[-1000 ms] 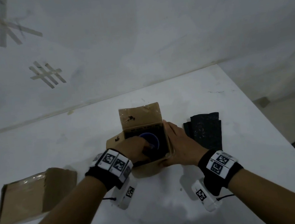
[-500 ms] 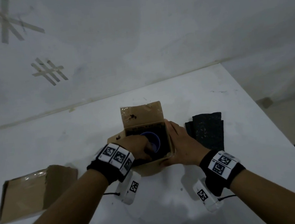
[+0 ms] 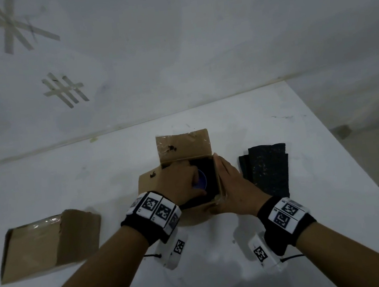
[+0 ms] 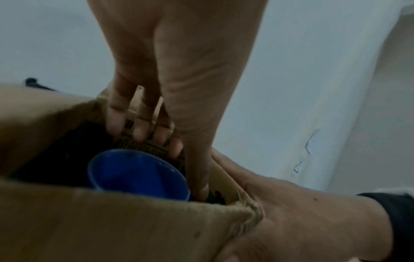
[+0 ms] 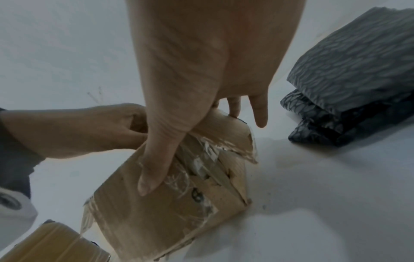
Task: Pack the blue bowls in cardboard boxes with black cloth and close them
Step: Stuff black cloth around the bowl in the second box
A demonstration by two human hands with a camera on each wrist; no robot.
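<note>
**Both hands at the open carton, bowl seated inside**

Left hand [image 3: 180, 182] reaches down into the open cardboard box [image 3: 193, 214]. On the left wrist view I read its fingers [image 4: 139, 127] as curled over the top edge of an inner box wall, gripping that wall, with the thumb extended down beside the blue bowl [image 4: 139, 174].

Right hand [image 3: 233, 185] lies flat against the outside of the box's right wall. On the right wrist view its thumb [image 5: 156, 159] presses straight along the near face and the other fingers reach over the far upper corner; the fingers are extended, not wrapped.

I see the bowl upright inside the box, just below the left hand's fingers, on black cloth lining [image 4: 58, 156] that covers the interior. The two hands are apart, with the box's right wall between them.

The far flap [image 3: 182, 145] stands open and carries a black smudge. Clear tape remnants and one printed character, too blurred to read, show on the near face.

A folded stack of black cloth [image 3: 265, 169] lies on the white table [image 3: 310, 200] just right of the right hand. A second cardboard box [image 3: 50, 244] lies on its side well to the left.
</note>
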